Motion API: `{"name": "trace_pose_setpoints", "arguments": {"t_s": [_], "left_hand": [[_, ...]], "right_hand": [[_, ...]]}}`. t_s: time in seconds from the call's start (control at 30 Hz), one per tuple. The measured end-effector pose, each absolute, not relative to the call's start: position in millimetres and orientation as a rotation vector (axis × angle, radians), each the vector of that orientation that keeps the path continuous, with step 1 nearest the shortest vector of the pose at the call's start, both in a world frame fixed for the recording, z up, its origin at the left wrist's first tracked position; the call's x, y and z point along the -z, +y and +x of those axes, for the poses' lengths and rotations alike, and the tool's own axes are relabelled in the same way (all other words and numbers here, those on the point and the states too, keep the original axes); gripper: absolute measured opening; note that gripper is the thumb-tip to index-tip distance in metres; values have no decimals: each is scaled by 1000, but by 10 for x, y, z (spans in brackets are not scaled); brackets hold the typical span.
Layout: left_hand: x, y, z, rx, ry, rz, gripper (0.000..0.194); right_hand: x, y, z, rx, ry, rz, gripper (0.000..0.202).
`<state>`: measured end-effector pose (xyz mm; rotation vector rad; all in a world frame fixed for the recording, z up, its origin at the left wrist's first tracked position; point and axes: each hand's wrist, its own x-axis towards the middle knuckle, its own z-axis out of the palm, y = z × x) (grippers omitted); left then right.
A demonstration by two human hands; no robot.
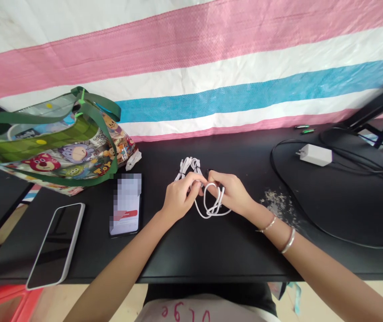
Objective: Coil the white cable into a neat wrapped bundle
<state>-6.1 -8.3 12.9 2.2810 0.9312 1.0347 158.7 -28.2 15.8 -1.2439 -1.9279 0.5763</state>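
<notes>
Both hands meet over the middle of the black table, working on a white cable whose loose loops hang below the fingers. My left hand pinches part of it between thumb and forefinger. My right hand is closed on the same cable, its fingers curled and partly hidden. Just behind the hands lie bundled white cables, folded and bound with dark ties. The cable's ends are not clear to see.
On the left are a phone with a lit screen, a phone with a dark screen and a cartoon-print bag. To the right lie a white charger, a long black cord and scattered pale crumbs.
</notes>
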Motion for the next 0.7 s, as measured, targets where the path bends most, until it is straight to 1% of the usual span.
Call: {"name": "trace_pose_setpoints", "arguments": {"t_s": [0.17,0.37,0.57,0.7], "left_hand": [[-120,-84,-62,-1074,906,2263,18],[-113,-70,-59,-1108,901,2272,19],[-91,-77,-76,-1161,852,2341,18],[-87,-81,-73,-1175,811,2432,17]], "right_hand": [[-157,-294,1594,-651,-1844,-1248,22],[-176,-308,1603,-732,-1746,-1225,27],[-133,-308,1589,-702,-1843,-1217,8],[-58,-296,1575,-637,-1899,-1175,17]]}}
